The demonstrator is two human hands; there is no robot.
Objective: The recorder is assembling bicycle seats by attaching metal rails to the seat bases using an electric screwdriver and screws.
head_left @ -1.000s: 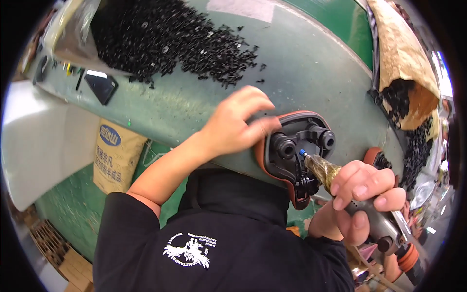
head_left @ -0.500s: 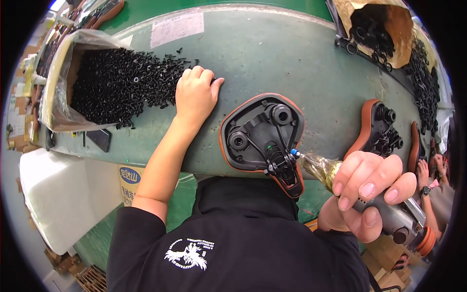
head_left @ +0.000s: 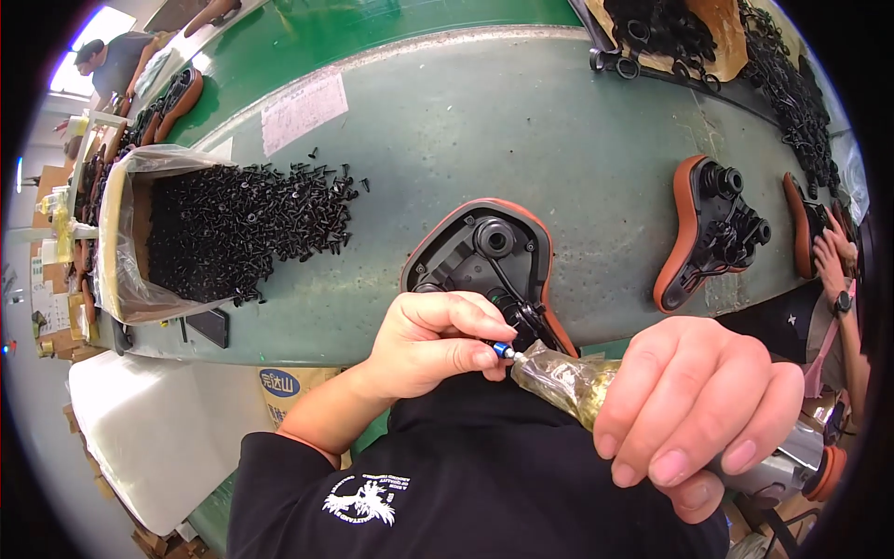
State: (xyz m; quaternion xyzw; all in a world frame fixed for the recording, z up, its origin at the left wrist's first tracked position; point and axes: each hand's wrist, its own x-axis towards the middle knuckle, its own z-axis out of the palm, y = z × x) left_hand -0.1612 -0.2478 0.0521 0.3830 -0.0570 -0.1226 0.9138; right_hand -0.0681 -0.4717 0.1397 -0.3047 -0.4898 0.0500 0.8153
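Left hand (head_left: 433, 345) has come off the edge of the screw pile (head_left: 251, 228) since half a second ago — now at the nose end of the driver (head_left: 570, 384). Left grip is narrow: thumb and forefinger closed on the blue tip (head_left: 504, 350); can't tell if a screw sits between them. Right hand (head_left: 698, 405) has its grip wrapped around the driver — film-covered front, grey metal body, orange ring (head_left: 829, 473) at the rear.

Saddle (head_left: 456, 253) lies black side up, brown rim, on the tabletop (head_left: 419, 130) right in front of the person, partly hidden by the left hand. Second saddle (head_left: 687, 214) is well apart to the right. Screw pile spills from a plastic-lined box (head_left: 113, 247) at left.
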